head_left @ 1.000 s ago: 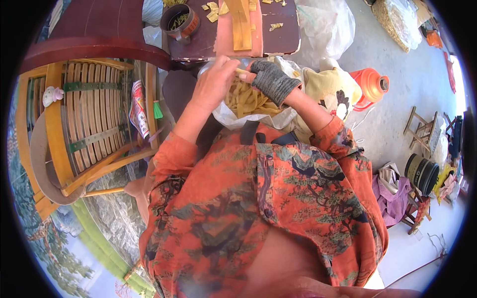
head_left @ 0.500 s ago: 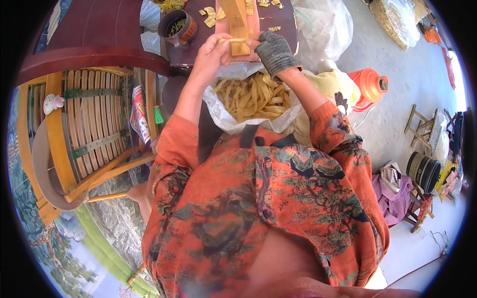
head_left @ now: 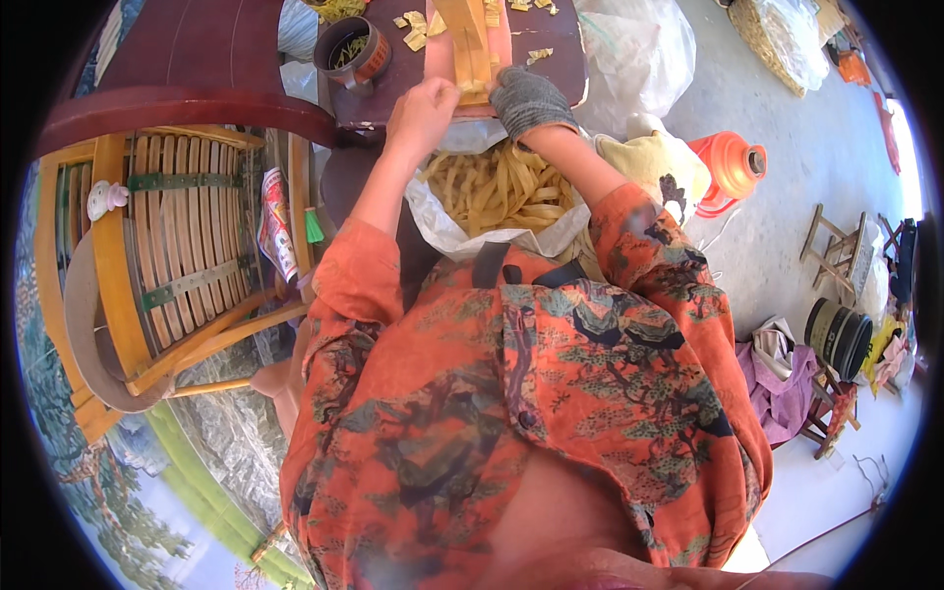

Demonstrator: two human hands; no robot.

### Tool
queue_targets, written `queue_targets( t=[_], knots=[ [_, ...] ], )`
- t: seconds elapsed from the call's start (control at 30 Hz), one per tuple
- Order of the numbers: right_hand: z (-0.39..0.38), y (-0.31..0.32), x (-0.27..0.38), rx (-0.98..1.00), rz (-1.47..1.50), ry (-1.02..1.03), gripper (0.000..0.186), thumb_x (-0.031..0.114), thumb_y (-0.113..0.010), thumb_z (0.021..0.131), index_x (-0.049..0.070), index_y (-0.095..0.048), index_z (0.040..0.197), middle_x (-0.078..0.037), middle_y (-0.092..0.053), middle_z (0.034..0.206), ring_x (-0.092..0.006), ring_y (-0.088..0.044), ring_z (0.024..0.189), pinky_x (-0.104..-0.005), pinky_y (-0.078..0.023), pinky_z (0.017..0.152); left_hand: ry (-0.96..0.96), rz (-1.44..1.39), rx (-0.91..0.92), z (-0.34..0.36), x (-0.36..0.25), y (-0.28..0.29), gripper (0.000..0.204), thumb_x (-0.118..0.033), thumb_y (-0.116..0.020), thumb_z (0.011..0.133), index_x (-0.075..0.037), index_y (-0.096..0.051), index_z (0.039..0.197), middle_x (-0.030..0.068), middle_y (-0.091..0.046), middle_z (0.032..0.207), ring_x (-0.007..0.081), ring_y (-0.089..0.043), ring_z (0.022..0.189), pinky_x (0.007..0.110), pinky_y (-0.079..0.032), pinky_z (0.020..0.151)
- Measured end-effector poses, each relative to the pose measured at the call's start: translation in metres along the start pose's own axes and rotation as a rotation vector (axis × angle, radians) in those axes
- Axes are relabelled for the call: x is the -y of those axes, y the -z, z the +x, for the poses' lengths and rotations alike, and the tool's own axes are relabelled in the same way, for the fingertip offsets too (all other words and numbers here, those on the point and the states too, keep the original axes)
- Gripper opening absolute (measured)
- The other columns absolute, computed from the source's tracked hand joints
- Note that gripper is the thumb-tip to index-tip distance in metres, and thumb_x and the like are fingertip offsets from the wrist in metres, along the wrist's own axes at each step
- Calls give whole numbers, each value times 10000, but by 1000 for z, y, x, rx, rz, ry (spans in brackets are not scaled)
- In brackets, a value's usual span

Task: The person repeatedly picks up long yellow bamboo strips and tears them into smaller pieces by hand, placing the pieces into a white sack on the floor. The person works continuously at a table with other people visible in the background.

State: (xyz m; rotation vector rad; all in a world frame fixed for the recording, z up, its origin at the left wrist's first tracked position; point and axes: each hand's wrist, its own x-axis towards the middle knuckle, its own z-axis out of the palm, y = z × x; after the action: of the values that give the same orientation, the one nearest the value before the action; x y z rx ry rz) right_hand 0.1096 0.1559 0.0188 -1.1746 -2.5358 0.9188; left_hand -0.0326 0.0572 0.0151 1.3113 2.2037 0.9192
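Both my hands work at the lower end of a wooden block (head_left: 466,39) that stands on a pink board. My bare left hand (head_left: 423,113) is closed in a pinch at its left side. On the right, my right hand (head_left: 532,102), in a grey fingerless glove, is closed with its fingertips turned down. A pale yellow flat strip (head_left: 474,91) lies across the wood between them, its ends hidden in my fingers. Just below, a white bag (head_left: 438,224) holds many similar yellow strips (head_left: 501,187), loosely coiled.
Folded yellow pieces (head_left: 417,37) lie on the dark red table (head_left: 398,84) beside a dark mug (head_left: 352,57). A wooden slatted chair (head_left: 192,221) stands at the left. An orange flask (head_left: 726,167) and a white plastic bag (head_left: 634,64) are at the right.
The strip that was stretched above the wood's end now lies lower against it. My left hand has closed more tightly, and my right hand has turned down and inward.
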Motion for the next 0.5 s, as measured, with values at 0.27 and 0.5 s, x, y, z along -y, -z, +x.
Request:
queue_targets(
  t=[0.27,0.5],
  knots=[
    [-17,-1,-2,-177,-18,134,290,273,-475,848,33,-535,999,-209,-606,839,-372,-586,798,-450,-452,699,2,36,-172,-30,-19,3,232,-298,-499,849,-132,-585,987,145,-623,899,341,-584,857,410,-446,715],
    [3,6,4,-257,-124,159,250,268,-502,830,50,-562,936,-203,-609,801,-374,-594,767,-456,-459,667,-14,95,-190,4,-11,0,227,-290,-524,854,-112,-589,980,124,-584,842,253,-578,758,344,-447,677]
  ],
)
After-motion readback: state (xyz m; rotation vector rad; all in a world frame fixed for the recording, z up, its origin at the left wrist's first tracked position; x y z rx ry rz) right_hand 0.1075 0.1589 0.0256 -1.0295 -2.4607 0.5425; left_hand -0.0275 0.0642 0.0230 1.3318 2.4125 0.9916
